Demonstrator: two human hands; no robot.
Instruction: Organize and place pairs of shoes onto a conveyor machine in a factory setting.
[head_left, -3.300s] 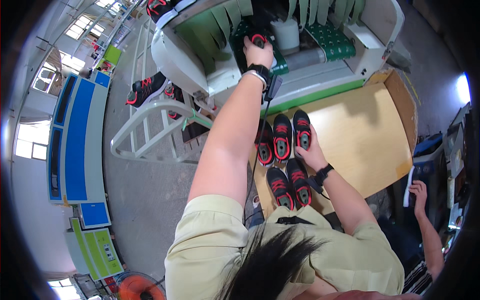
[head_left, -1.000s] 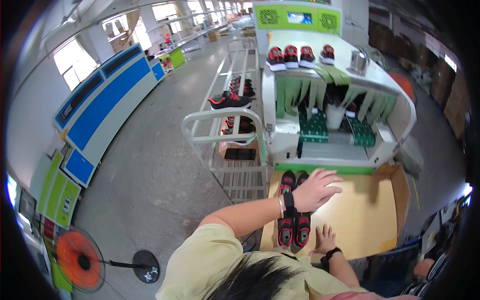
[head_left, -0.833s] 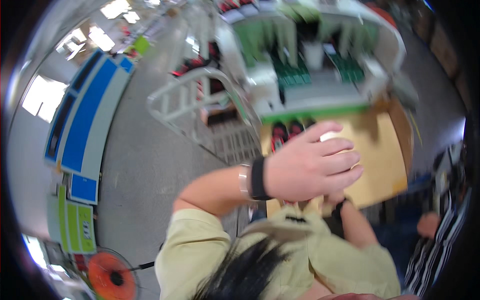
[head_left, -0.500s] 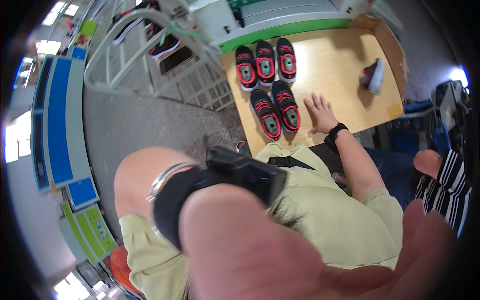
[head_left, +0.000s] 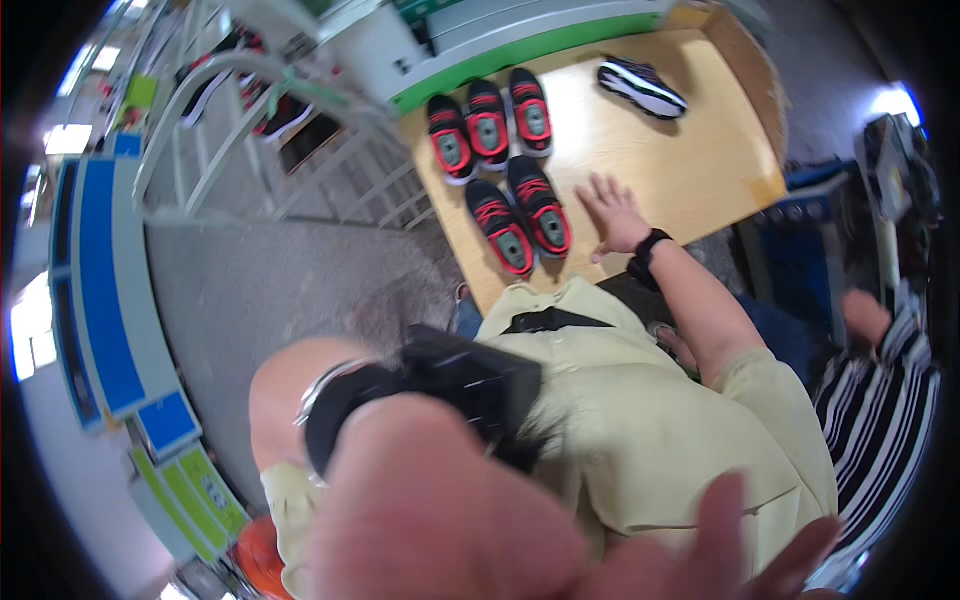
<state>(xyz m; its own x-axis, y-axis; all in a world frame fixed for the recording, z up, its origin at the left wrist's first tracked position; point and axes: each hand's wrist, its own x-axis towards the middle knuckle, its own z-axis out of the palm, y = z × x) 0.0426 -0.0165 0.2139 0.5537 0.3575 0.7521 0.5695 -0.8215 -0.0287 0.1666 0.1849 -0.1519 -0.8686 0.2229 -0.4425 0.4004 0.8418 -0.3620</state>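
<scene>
My left hand (head_left: 440, 510) is raised very close to the camera, large and blurred. Its fingers, partly in view, are spread, and nothing shows in them. A silver bangle (head_left: 325, 390) and a black strapped device (head_left: 470, 380) are on that wrist. With fingers fanned out, my right hand (head_left: 614, 215) rests at the near edge of a wooden table (head_left: 690, 190), a black band on its wrist. Just left of it stand two black-and-red sneakers (head_left: 540, 215), not touched. Three more sneakers (head_left: 488, 125) stand in a row behind them. A single dark sneaker (head_left: 642, 88) shows its white sole edge at the table's far side.
A white machine with a green edge (head_left: 520, 45) borders the table's far side; a cardboard piece (head_left: 745, 60) is at its right. A white metal rack (head_left: 225, 130) with shoes stands at left. At right is another person's striped sleeve (head_left: 880, 400) and hand.
The single sneaker has gone from the table's right part to its far side and turned. The view has shifted a little. My right hand stays spread on the table; my left remains near the camera.
</scene>
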